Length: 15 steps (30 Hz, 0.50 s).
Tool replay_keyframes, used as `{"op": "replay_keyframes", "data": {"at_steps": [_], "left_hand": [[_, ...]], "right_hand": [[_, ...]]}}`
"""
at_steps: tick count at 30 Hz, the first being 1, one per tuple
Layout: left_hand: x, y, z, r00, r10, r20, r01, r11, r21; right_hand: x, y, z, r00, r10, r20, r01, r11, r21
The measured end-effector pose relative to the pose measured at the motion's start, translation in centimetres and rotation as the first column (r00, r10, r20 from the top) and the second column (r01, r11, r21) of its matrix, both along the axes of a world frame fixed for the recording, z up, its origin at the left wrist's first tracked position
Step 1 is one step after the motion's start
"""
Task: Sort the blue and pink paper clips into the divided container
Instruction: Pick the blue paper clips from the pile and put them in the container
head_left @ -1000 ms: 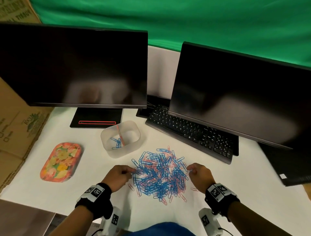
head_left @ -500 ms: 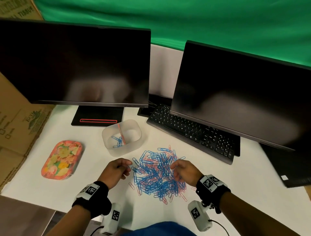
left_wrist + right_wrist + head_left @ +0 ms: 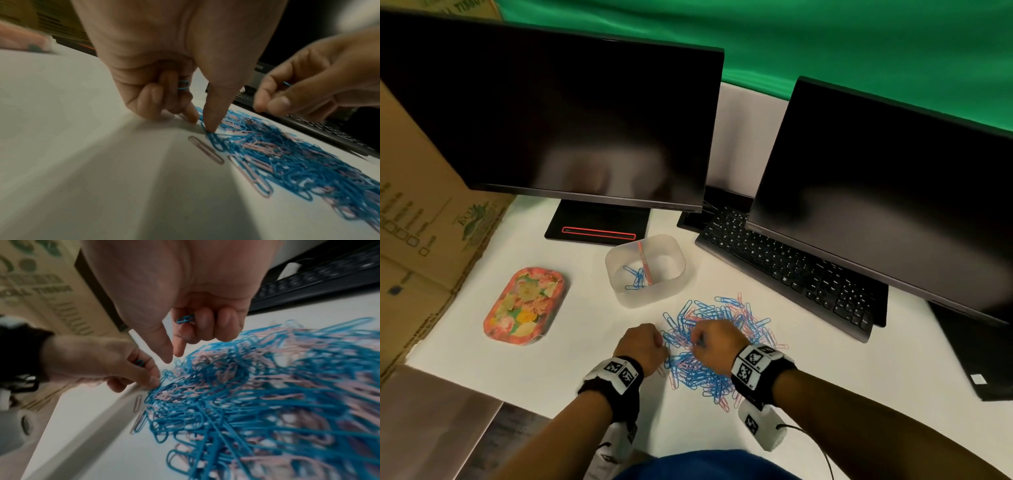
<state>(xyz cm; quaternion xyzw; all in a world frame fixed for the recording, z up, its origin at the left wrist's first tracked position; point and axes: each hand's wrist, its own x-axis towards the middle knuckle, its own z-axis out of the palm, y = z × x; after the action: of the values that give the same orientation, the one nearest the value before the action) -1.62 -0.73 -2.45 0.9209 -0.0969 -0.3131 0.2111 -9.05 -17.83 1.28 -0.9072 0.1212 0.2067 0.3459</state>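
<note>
A heap of blue and pink paper clips point(image 3: 717, 346) lies on the white desk, in front of a translucent divided container point(image 3: 644, 269) with several blue clips in its left half. My left hand point(image 3: 643, 347) is at the heap's left edge. Its curled fingers keep a blue clip point(image 3: 183, 85) while thumb and forefinger pinch at blue clips point(image 3: 207, 129) on the desk. My right hand point(image 3: 714, 344) hovers over the heap's middle, a blue clip point(image 3: 185, 319) tucked in its curled fingers, thumb and forefinger pointing down.
Two dark monitors point(image 3: 558, 116) point(image 3: 887, 192) stand behind, with a black keyboard point(image 3: 787, 270) under the right one. A floral tin point(image 3: 524, 306) lies at the left, beside a cardboard box point(image 3: 421, 212). A few loose pink clips point(image 3: 205, 150) lie at the heap's left.
My right hand has moved left from the heap's right edge to over its middle. My left hand has closed in on the heap's left edge.
</note>
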Motion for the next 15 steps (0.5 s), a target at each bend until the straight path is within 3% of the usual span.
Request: {"op": "replay_keyframes", "data": {"at_steps": [6,10,13,15], "left_hand": [[0.4,0.5,0.0,0.999,0.04,-0.032,-0.04,0.999,0.003],[0.7,0.7,0.1,1.0,0.014,0.014,-0.014,1.0,-0.002],[0.9,0.6,0.0,0.998,-0.033,0.055,0.033,0.999,0.004],[0.9,0.5,0.0,0.994,-0.073,0.079,0.071,0.997,0.021]], "right_hand": [[1.9,3.3,-0.6,0.968,0.246,-0.041,-0.249,0.942,-0.224],[2.2,4.1,-1.3,0.939,0.33,-0.098,-0.343,0.878,-0.334],[2.2,4.0,-1.7,0.933,0.35,-0.086,-0.358,0.872,-0.333],[2.0,3.4,-1.8,0.951,0.307,-0.035,-0.305,0.915,-0.265]]}}
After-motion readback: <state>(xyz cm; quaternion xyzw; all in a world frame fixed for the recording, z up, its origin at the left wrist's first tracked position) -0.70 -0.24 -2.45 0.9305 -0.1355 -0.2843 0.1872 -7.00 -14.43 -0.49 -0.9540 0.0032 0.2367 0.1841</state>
